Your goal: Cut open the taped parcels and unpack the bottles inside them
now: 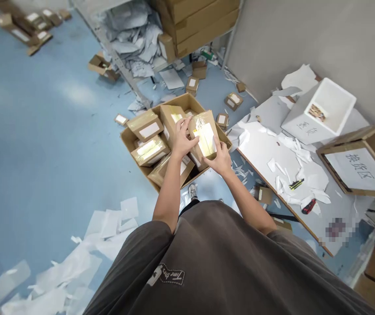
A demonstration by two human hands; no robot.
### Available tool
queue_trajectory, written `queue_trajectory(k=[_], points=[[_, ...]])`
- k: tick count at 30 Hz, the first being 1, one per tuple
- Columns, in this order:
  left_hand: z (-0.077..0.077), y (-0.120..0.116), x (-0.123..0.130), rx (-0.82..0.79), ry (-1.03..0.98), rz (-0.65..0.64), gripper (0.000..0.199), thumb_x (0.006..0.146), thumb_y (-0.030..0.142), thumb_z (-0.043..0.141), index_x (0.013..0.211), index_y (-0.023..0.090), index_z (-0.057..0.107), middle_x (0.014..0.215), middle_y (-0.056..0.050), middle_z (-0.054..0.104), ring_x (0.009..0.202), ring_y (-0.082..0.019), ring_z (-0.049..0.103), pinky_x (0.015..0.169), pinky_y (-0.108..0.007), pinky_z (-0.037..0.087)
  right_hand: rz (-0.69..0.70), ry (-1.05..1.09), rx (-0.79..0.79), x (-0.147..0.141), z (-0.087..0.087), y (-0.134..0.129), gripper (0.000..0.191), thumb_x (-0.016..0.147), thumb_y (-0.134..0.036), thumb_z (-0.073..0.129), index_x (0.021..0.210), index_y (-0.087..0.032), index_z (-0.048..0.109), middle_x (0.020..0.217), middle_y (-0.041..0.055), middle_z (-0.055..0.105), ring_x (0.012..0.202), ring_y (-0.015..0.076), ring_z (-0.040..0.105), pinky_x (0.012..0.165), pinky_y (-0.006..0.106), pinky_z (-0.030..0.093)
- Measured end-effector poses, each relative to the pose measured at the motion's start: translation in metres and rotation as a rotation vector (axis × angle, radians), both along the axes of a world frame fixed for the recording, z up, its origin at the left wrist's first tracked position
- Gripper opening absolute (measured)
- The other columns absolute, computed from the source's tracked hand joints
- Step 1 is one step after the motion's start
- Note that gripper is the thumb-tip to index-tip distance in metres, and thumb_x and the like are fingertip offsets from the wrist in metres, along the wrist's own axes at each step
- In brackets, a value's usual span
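Observation:
Between my two hands is a small taped cardboard box [204, 133] with a white label on its upper face. My left hand [183, 141] grips its left side, thumb over the label. At the lower right corner, my right hand [221, 158] closes around the edge. Both hands are above a large open carton [131, 151] that holds several other taped boxes. One labelled box [145, 126] lies at its far left, and another box [150, 151] with shiny tape sits just nearer. The undersides of the held box and some fingers are hidden.
To the right stands a table [328, 168] with torn paper, a red cutter [309, 206], a white foam box [319, 111] and an open carton [365, 166]. A shelf [122, 65] rises ahead. Small boxes [233, 100] and paper sheets [72, 267] litter the blue floor.

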State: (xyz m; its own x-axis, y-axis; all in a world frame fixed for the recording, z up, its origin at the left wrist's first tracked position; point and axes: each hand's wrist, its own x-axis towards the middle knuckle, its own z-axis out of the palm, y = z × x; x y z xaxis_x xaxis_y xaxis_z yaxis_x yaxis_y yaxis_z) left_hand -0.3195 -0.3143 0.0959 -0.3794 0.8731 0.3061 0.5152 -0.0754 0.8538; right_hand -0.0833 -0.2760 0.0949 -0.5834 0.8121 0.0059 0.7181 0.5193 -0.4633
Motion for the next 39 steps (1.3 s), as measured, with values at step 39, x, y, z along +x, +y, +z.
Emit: queue_trajectory(k=[39], points=[[-0.164,0.258,0.461,-0.607,0.115,-0.9,0.083,0.092,0.037,0.082,0.169,0.028,0.053,0.183,-0.015,0.034,0.166,-0.038,0.043,0.125,-0.05,0.054,-0.718,0.309,-0.459,0.457,-0.155,0.152,0.098,0.082,-0.03,0.081,0.173,-0.028,0.044,0.173,0.017,0.039,0.147,0.0378,0.058,0.116,0.054,0.058]])
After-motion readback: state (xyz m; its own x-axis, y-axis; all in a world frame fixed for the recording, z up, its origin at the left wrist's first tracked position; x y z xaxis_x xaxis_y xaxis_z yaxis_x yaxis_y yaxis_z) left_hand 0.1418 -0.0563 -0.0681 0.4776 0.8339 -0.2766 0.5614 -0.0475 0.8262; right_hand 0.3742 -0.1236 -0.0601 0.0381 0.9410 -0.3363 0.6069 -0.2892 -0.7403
